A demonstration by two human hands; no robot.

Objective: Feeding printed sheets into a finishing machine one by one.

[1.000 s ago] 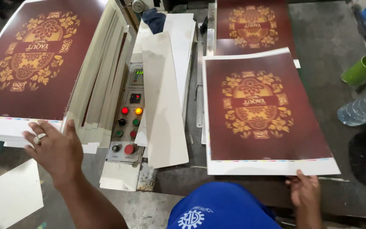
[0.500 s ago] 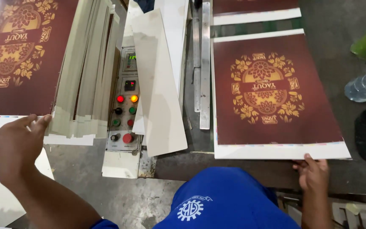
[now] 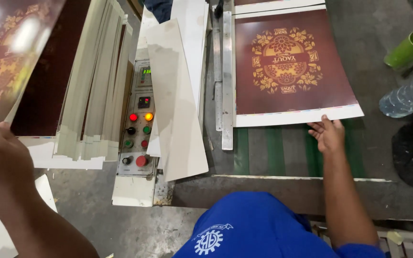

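My left hand [image 3: 1, 160] is at the lower left, closed on the near edge of a dark red printed sheet [image 3: 10, 57] with a gold ornament. That sheet curls up off a tall stack of the same sheets [image 3: 96, 95]. My right hand [image 3: 328, 134] lies flat with its fingers spread, and the fingertips touch the white near edge of a second printed sheet [image 3: 288, 62]. This second sheet lies flat on the machine table, over green belts [image 3: 273, 153]. Another sheet shows beyond it at the top.
A control panel [image 3: 137, 124] with red, orange and green buttons sits between the stack and the table. Loose white card strips [image 3: 178, 105] lean over it. A metal guide rail [image 3: 226, 71] runs along the sheet's left edge. A green cup [image 3: 409, 48] and plastic bottle [image 3: 407, 95] lie at right.
The top sheet has lifted off the stack in my left hand. The sheet on the table has slid away from me, with my right hand following its near edge.
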